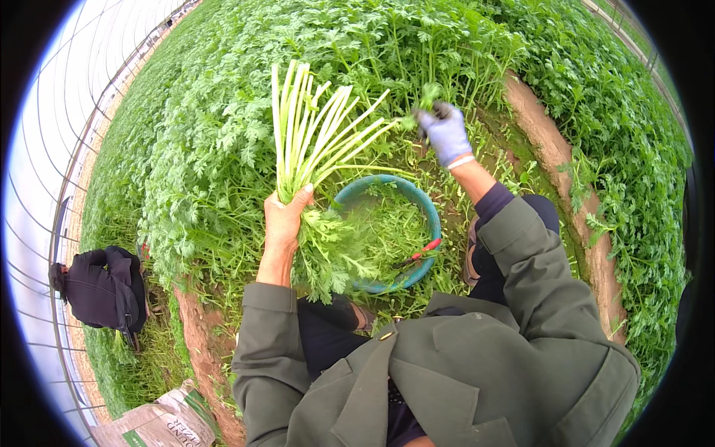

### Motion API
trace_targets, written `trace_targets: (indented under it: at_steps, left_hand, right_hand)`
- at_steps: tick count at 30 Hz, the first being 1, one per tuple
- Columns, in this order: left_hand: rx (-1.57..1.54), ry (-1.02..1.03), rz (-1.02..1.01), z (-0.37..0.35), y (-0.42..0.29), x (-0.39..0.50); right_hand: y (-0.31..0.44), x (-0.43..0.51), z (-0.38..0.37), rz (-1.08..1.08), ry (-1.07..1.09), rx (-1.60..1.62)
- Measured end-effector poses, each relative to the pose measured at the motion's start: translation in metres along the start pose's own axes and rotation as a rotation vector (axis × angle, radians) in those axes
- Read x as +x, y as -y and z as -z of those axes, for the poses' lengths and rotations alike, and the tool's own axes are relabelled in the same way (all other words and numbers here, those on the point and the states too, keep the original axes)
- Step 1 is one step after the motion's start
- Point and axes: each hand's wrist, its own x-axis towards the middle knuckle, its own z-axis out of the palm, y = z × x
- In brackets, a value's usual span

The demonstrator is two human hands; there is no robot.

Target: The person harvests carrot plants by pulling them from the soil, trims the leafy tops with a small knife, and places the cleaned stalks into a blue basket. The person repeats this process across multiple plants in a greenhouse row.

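My bare left hand (284,218) is closed around a bunch of leafy greens (318,134), which look like crown daisy. Its pale stems fan out upward, while the leafy tops (329,251) hang below the fist, over the left side of a blue-green tub (434,215). My right hand (446,134), in a soiled pale purple glove, is up beyond the tub, by the tips of the rightmost stems. Blurred green leaf bits show at its fingers, seemingly pinched in them. Loose leaf trimmings (391,223) lie in the tub. Red-handled snips (422,252) rest against its right inner side.
Dense standing greens (223,112) rise ahead and to the left. Bare soil ridges (539,112) run along both sides. At far left a person in dark clothes (106,288) crouches by the greenhouse's plastic wall (39,167). A printed sack (162,419) lies lower left.
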Motion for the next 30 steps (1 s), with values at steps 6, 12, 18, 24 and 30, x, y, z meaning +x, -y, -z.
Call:
trace_targets:
  at_steps: [6, 12, 18, 24, 30]
  left_hand:
    - [-0.072, -0.102, -0.053, 0.015, -0.009, 0.003]
    - [-0.161, -0.01, -0.003, 0.017, -0.009, 0.003]
    - [-0.234, 0.15, 0.088, -0.002, -0.007, -0.001]
    - [-0.273, 0.258, 0.137, -0.007, -0.01, -0.004]
    - [-0.503, 0.295, 0.189, -0.003, -0.015, -0.014]
  right_hand:
    - [-0.028, -0.062, -0.023, 0.054, 1.053, -1.407]
    - [-0.015, -0.037, -0.042, 0.146, 0.742, -0.807]
    - [-0.01, -0.047, -0.079, -0.071, 0.823, 0.052]
    - [-0.059, -0.014, -0.075, 0.041, 0.322, 0.487]
    - [-0.057, 0.025, -0.018, -0.4, -0.214, 0.795]
